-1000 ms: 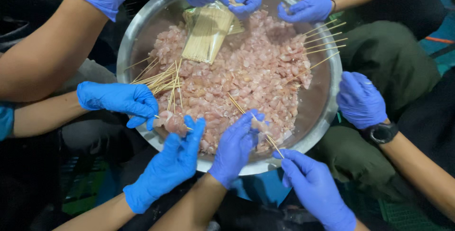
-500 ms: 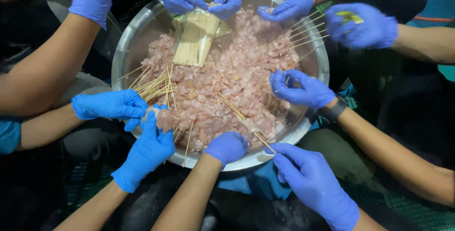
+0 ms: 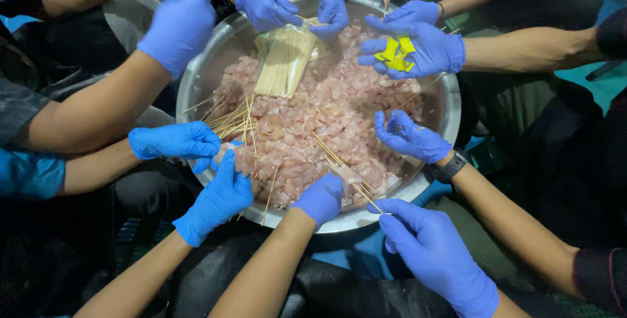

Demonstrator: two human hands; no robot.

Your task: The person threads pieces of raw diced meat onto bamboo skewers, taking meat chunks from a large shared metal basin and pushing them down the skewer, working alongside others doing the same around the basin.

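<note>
Bamboo skewer (image 3: 358, 186) lay slanted over the near edge of the meat, w/ one pale chunk (image 3: 345, 174) threaded on its mid part; its near tip was pinched betw. thumb and fingers of the right hand (image 3: 431, 253), which sat just outside the rim at the bottom right. Left hand (image 3: 320, 197) was bent down at the near rim, fingertips buried in the diced raw meat (image 3: 307, 119) right beside the skewer; only the back of the glove showed, so whether it gripped anything couldn't be told. Both hands wore blue gloves, forearms bare. Meat filled a wide round steel basin (image 3: 450, 106). At the far side, a bundle of skewers in a clear bag (image 3: 284, 63) lay on the meat, and loose skewers (image 3: 228, 119) fanned over the left part of the pile. Other people's gloved hands ringed the basin: one reaching in from bottom left (image 3: 219, 197), touching the meat at the rim; another just above it at the left edge (image 3: 173, 142); a hand at the right w/ a dark wristwatch (image 3: 447, 169), fingers over the meat; and a far-right hand (image 3: 418, 50), palm open w/ small yellow bits (image 3: 397, 53) on it. Two more gloves (image 3: 264, 4) worked at the far rim near the bag.
</note>
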